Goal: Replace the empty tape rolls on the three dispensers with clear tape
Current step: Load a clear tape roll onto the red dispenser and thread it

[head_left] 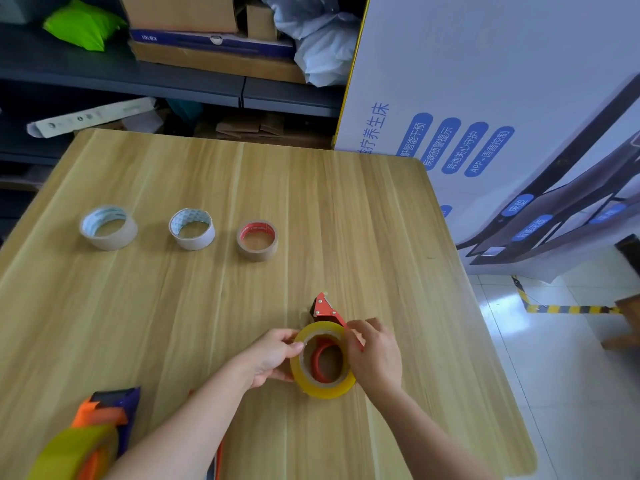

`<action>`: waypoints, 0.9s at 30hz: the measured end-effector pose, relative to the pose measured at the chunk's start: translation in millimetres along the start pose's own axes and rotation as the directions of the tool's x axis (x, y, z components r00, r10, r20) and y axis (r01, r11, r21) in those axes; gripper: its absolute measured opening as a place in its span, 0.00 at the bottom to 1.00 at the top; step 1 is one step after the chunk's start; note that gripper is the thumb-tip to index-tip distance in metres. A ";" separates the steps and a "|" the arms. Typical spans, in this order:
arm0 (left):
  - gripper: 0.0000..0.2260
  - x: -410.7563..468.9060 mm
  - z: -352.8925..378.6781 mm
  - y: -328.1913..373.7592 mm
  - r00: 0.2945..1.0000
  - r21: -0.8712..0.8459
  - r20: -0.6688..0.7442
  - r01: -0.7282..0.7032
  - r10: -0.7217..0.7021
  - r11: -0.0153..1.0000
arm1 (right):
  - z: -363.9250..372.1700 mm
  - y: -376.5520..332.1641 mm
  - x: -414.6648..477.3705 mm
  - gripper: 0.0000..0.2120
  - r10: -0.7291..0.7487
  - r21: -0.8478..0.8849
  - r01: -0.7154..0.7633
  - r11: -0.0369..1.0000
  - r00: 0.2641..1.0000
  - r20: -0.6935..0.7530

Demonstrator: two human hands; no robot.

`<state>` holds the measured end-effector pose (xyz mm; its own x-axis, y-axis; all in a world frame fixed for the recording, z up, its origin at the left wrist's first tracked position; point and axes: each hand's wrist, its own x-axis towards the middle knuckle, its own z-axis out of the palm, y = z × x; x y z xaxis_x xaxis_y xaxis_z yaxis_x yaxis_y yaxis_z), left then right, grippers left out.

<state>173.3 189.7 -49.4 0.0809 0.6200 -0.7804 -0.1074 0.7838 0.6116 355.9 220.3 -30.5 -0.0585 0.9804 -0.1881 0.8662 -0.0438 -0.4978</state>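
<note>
A roll of clear yellowish tape (323,389) sits around the red hub of a red tape dispenser (323,308) on the wooden table (173,323). My left hand (273,358) grips the roll's left rim, and my right hand (375,355) pinches its right rim. Three empty cardboard cores stand in a row further back: a beige one (109,227), a white one (192,229) and a brown one with a red inside (257,240). At the lower left lies an orange and purple dispenser (107,417) carrying a yellowish roll (69,452). A third dispenser shows only as a red sliver (218,460) under my left forearm.
A large white printed board (485,116) leans at the table's right rear corner. Dark shelves (173,81) behind the table hold cardboard boxes and bags. White tiled floor (571,375) with striped hazard tape lies to the right.
</note>
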 end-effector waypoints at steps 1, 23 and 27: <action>0.14 -0.4 0.0 0.2 1.000 0.003 0.007 0.001 -0.001 1.000 | -0.9 2.9 0.2 0.12 0.040 0.049 -0.040 0.998 0.999 -0.004; 0.10 -0.1 -10.0 27.4 0.998 0.223 0.037 0.044 -0.054 0.974 | -4.4 4.8 7.5 0.18 -0.043 -0.125 0.049 0.991 0.998 0.051; 0.09 2.2 4.0 21.1 0.999 0.149 -0.029 0.045 -0.042 0.988 | -6.0 4.5 4.9 0.14 -0.066 -0.037 0.069 0.997 0.993 0.095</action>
<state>175.2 207.7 -37.7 0.0571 0.5857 -0.8085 0.0456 0.8075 0.5881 362.5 226.0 -28.6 -0.1619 0.9586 -0.2342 0.8779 0.0316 -0.4778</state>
